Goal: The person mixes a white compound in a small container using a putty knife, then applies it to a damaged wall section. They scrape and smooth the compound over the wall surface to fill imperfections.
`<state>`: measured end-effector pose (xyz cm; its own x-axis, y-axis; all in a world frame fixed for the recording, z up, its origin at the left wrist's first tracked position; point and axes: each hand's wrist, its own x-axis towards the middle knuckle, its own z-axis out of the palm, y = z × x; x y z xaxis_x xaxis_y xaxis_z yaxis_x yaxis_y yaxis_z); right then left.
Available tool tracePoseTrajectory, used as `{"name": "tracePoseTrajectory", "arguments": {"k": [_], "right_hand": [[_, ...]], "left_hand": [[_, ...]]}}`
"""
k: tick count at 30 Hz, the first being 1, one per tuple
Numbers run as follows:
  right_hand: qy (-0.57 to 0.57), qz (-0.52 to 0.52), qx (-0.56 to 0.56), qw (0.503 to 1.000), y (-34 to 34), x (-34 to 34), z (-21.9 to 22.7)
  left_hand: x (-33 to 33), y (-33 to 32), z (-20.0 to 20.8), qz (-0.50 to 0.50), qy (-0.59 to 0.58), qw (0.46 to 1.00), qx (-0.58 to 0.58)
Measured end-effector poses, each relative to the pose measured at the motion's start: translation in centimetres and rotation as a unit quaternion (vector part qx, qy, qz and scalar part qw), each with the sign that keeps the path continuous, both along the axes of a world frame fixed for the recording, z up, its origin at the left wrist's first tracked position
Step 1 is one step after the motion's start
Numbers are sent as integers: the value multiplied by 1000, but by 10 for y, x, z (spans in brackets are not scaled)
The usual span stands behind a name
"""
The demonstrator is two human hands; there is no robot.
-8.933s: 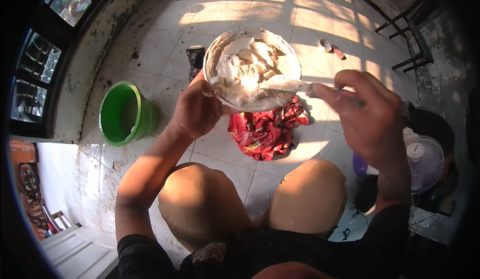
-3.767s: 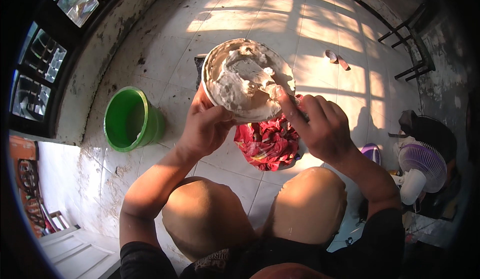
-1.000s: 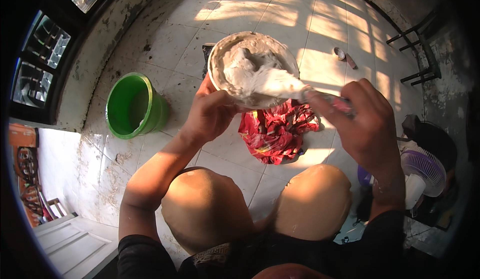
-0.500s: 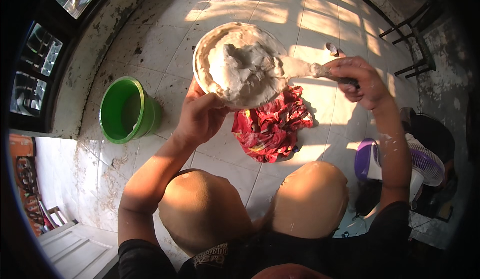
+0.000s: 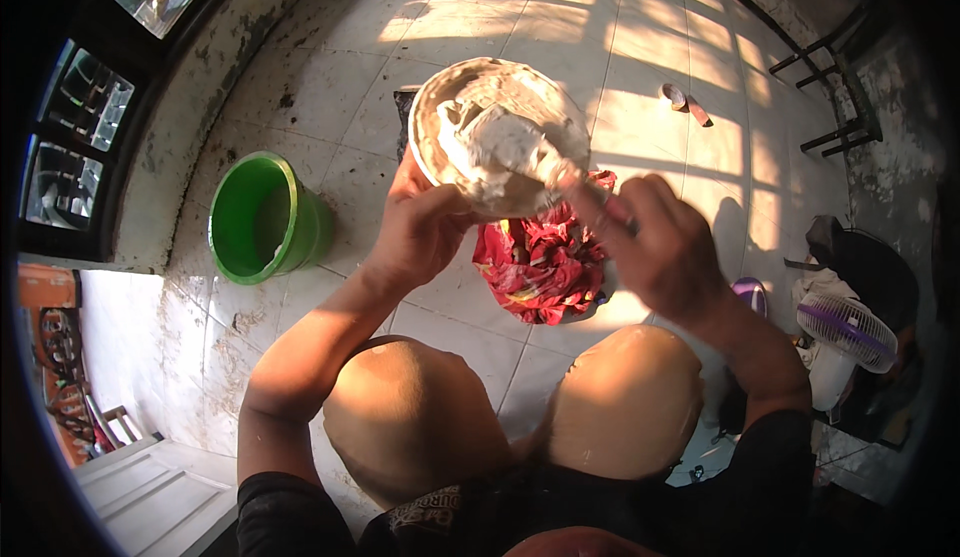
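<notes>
Your left hand [image 5: 420, 232] gripped the bowl [image 5: 498, 137]; your right hand [image 5: 655, 242] clutched the spatula [image 5: 520, 147], blade slanting up-left into the paste.

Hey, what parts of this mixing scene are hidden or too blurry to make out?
- Tool in the right hand: head view, motion-blurred, and the fingers cover its handle.
- Bowl underside: hidden by the left hand.
- Red cloth: partly behind the bowl and right hand.
- Small things on the floor: too small to identify.

Our left hand [image 5: 420, 232] curls its fingers upward in a grip; our right hand [image 5: 660, 247] is fisted, both forearms raised above bare knees.
</notes>
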<state>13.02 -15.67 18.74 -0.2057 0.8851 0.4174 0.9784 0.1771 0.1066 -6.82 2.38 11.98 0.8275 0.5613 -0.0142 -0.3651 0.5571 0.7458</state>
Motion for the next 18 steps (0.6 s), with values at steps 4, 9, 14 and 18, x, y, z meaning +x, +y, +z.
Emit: {"name": "tracePoseTrajectory", "arguments": {"k": [4, 9, 14, 18], "right_hand": [[217, -28, -40, 975, -10, 8, 14], [555, -134, -111, 814, -16, 32, 62], [695, -212, -165, 667, -4, 60, 56], [759, -184, -272, 561, 6, 90, 41]], "left_hand": [[0, 9, -6, 36, 5, 999, -13], [-4, 7, -3, 60, -7, 998, -11], [-7, 9, -3, 56, -39, 997, -38], [-9, 7, 2, 43, -15, 999, 0]]}}
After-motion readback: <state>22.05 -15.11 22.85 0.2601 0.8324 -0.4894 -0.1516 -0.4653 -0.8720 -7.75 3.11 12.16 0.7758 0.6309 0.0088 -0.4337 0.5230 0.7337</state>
